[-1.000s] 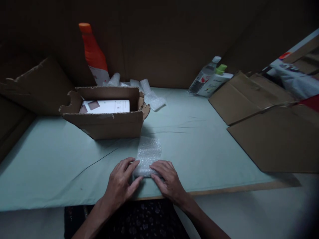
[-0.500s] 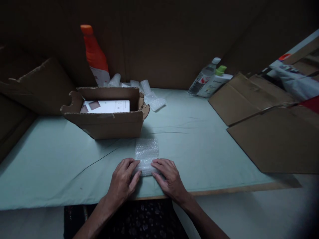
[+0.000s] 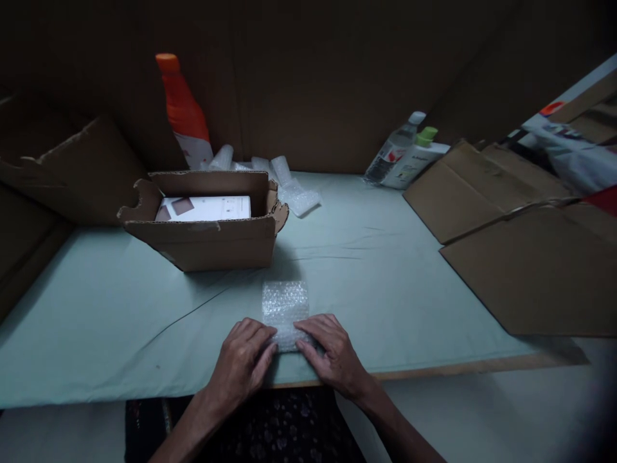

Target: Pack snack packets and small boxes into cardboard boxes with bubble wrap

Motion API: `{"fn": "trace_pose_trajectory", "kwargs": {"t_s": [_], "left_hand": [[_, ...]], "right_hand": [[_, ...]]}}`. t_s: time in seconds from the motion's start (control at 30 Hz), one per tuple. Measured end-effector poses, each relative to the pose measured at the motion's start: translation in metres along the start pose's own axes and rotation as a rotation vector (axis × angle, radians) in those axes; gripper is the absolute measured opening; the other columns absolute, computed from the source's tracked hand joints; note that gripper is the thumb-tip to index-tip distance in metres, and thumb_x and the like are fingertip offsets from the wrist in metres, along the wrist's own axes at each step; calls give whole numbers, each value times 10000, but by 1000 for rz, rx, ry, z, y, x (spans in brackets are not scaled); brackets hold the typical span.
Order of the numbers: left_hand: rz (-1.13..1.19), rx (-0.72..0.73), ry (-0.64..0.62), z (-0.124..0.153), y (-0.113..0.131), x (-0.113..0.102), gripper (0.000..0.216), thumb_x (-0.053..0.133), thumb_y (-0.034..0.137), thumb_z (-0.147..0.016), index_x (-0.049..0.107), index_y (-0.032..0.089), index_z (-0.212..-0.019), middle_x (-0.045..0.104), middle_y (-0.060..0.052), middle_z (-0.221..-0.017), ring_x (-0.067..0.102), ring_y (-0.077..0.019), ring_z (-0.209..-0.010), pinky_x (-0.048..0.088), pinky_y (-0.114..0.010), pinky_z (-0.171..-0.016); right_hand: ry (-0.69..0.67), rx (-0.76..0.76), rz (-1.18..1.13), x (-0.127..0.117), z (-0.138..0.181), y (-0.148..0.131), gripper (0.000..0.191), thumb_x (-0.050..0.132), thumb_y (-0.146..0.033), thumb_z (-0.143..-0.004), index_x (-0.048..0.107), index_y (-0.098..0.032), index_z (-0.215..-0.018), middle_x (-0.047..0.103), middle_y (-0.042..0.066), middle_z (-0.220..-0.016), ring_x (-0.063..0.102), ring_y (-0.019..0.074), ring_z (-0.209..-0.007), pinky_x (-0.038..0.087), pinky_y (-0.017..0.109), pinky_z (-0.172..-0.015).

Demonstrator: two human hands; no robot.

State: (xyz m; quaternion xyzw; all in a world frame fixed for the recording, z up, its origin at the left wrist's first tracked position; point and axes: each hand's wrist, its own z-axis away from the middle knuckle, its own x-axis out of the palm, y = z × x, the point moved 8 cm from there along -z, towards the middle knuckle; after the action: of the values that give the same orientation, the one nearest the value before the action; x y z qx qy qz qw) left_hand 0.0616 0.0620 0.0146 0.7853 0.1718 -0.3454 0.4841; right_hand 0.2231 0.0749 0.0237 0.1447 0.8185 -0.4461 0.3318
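Observation:
A strip of bubble wrap (image 3: 284, 302) lies on the pale green table cover (image 3: 376, 283), its near end rolled up under my fingers. My left hand (image 3: 243, 363) presses on the left side of that roll with its fingers curled over it. My right hand (image 3: 335, 357) does the same on the right side. What the roll holds is hidden. Beyond it stands an open cardboard box (image 3: 205, 222) with a white flat box (image 3: 205, 208) inside.
An orange bottle (image 3: 183, 112) and loose bubble wrap pieces (image 3: 289, 183) sit at the back. Two bottles (image 3: 407, 154) lie at the back right. Flattened cardboard (image 3: 525, 257) covers the right side, more cardboard (image 3: 72, 167) the left. The table's front edge runs just under my hands.
The flat part of the bubble wrap has grown shorter as the roll under my fingers took it up. Both hands stayed near the table's front edge.

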Motion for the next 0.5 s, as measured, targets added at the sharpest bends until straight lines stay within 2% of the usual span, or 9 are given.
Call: {"fn": "trace_pose_trajectory", "kwargs": {"t_s": [0.17,0.27,0.37,0.5], "left_hand": [[24,-27,-22,-1,-1,1,166,521,199,-962,624,175,-1090,676,-59,-872,597,-212,-816,511,-358,-726],[-5,-28,7,-2,-2,0,172,529,209,-961,620,172,-1102,673,-61,-880,601,-212,-823,522,-357,-734],[-57,-20,74,-1,-3,-4,235,573,223,-941,604,158,-1164,665,-98,-1012,614,-227,-930,543,-366,-799],[-148,11,115,4,-2,-4,367,622,233,-905,572,159,-1261,610,-144,-1201,595,-263,-1080,540,-405,-899]], "right_hand": [[-11,-13,7,2,9,-1,381,654,-243,-901,573,-218,-1273,707,102,-1155,643,264,-1053,495,446,-899],[-16,-14,23,6,9,2,363,650,-234,-914,570,-225,-1267,706,97,-1154,637,267,-1063,491,452,-902],[16,-2,28,9,3,4,285,636,-219,-932,593,-231,-1213,729,76,-1073,651,253,-993,497,434,-855],[57,-9,54,12,-3,4,250,628,-224,-936,606,-222,-1185,731,80,-1061,654,255,-978,495,430,-839]]}}
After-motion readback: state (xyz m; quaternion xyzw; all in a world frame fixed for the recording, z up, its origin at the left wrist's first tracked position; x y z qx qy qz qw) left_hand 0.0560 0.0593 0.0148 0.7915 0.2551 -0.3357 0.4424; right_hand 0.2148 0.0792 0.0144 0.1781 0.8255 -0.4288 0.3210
